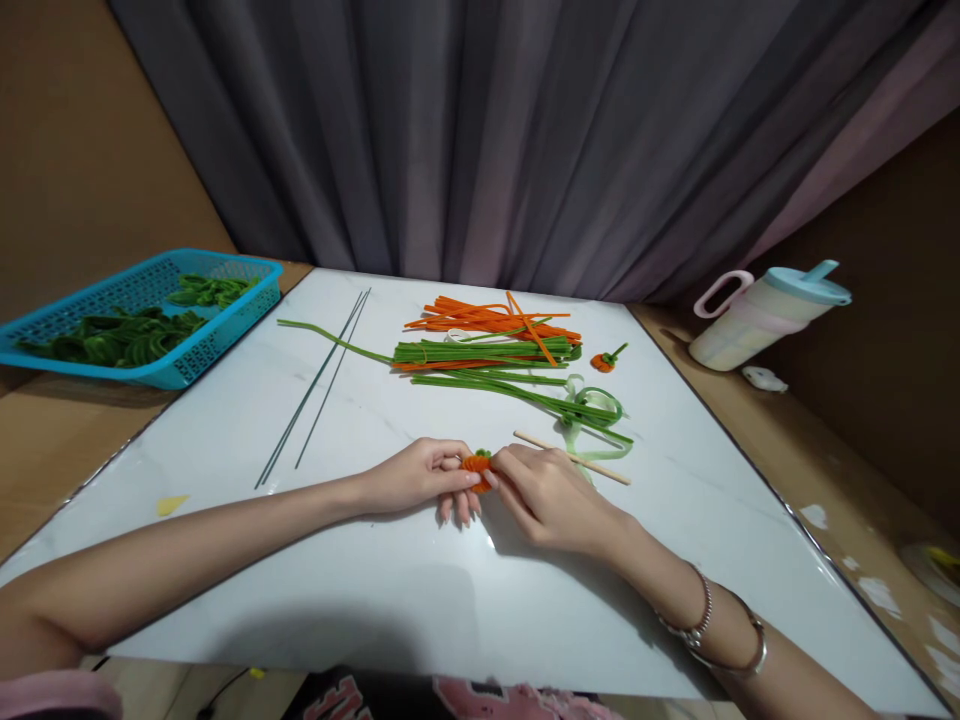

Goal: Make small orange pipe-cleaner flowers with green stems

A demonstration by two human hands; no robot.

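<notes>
left hand [420, 480] and right hand [547, 495] meet at the near middle of the white table [375, 600], both pinched closed on a small orange pipe-cleaner carrot [477, 467] with a bit of green at its top. the left fingertips press it from the left side, the right thumb and forefinger from the right; the rest of each hand rests low on the table. how tight the coil already is cannot be told, since the fingers hide most of it.

to do this well, it seems best to keep the left pinch steady as the anchor and let the right fingers do the turning, laying each wrap snug against the last so no gap shows. short, small twists should hold the shape better than one long pull, and the green tuft wants to stay poking out of the top, not get buried.

a wooden stick [574, 457] lies just beyond the right hand, near a loop of pale green ribbon [592, 410]. farther back lie bundles of green and orange pipe cleaners [487, 340], with a finished little carrot [604, 360] just to their right as a model. two thin wires [315, 385] lie well apart to the left, and a blue basket [142, 315] of green pieces sits at the far left edge.
</notes>
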